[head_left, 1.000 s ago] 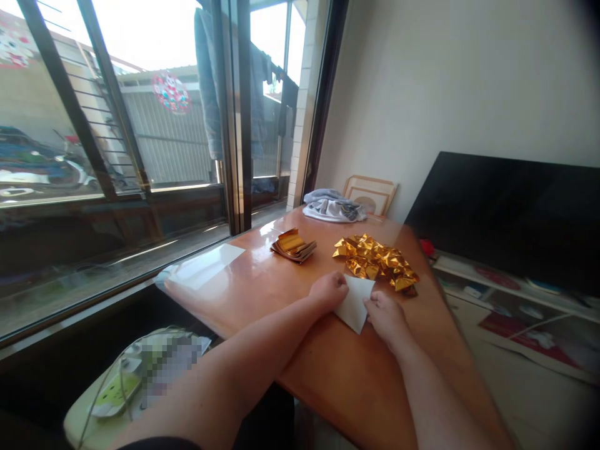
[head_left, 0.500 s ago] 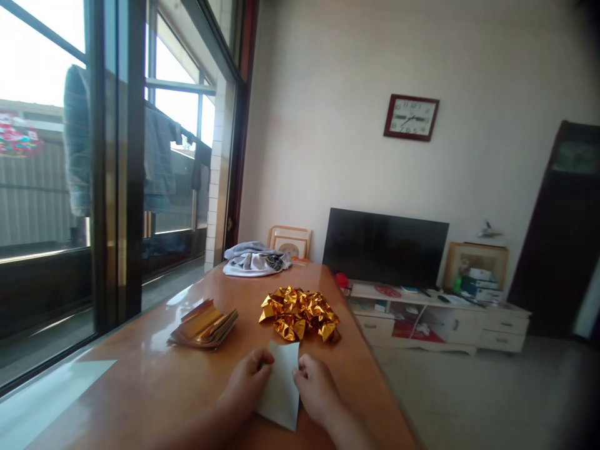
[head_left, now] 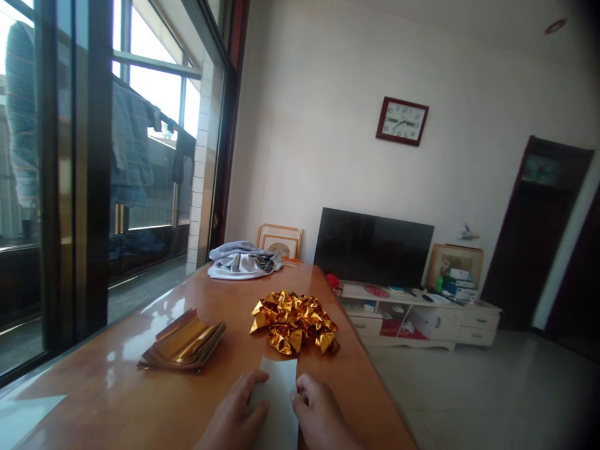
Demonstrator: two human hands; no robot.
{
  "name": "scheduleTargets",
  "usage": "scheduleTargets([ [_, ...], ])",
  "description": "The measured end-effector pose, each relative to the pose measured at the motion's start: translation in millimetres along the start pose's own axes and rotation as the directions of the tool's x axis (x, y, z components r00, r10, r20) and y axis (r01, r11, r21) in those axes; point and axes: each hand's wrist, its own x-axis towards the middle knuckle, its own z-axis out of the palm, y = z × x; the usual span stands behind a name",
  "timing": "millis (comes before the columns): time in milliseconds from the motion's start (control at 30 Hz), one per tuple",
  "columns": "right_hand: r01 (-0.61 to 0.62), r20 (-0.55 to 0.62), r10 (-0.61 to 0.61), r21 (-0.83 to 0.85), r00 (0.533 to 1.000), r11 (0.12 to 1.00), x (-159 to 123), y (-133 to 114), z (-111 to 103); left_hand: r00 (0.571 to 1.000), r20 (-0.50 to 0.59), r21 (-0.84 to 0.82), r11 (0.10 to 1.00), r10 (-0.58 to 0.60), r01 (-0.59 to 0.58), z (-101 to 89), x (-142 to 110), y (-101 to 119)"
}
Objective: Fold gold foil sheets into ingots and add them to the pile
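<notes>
Paper [head_left: 277, 400] between closed grips of left hand [head_left: 233, 415] and right hand [head_left: 319, 414], glossy table [head_left: 360, 400], television [head_left: 374, 247] beyond

A home living room: TV cabinet [head_left: 417, 319], wall clock [head_left: 402, 121].

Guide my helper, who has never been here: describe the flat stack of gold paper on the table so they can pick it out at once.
Find the long glossy wooden table beside the window. Near its window edge, ahead of the person's left hand, lies a stack of gold foil sheets. Unlike the crumpled gold heap beside it, these sheets lie flat in a pile, their edges slightly curled.
</notes>
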Motion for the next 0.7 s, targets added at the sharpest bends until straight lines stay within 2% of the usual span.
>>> scheduleTargets([
  [133,-0.013,0.039,0.013,0.004,0.999,1.0,-1.1,-3.5,-1.3,0.995,-0.016,0.075,0.993,0.095,-0.094,-3.5,-2.2,-4.3],
  [233,-0.023,0.057,0.021,0.025,0.998,0.999,-3.5,-8.1,-5.5,0.985,0.086,0.178,0.97,0.151,-0.164,-8.6,-11.0,8.4],
  [367,-0.105,0.133,0.087,0.14,0.987,0.984,-3.5,-13.2,-11.9,0.968,0.225,0.246,0.954,0.116,-0.171,-16.5,-22.4,34.8],
  [467,-0.143,0.163,0.105,0.243,0.981,0.959,-1.5,-15.7,-15.1,0.951,0.293,0.293,0.938,0.098,-0.187,-20.2,-24.4,46.8],
  [567,-0.16,0.142,0.124,0.273,0.982,0.949,-1.4,-19.9,-16.3,0.946,0.312,0.368,0.907,0.085,-0.202,-21.3,-25.9,50.0],
  [700,-0.198,0.116,0.168,0.331,0.979,0.923,-1.3,-23.1,-14.2,0.951,0.3,0.499,0.838,0.072,-0.221,-19.8,-23.9,42.0],
])
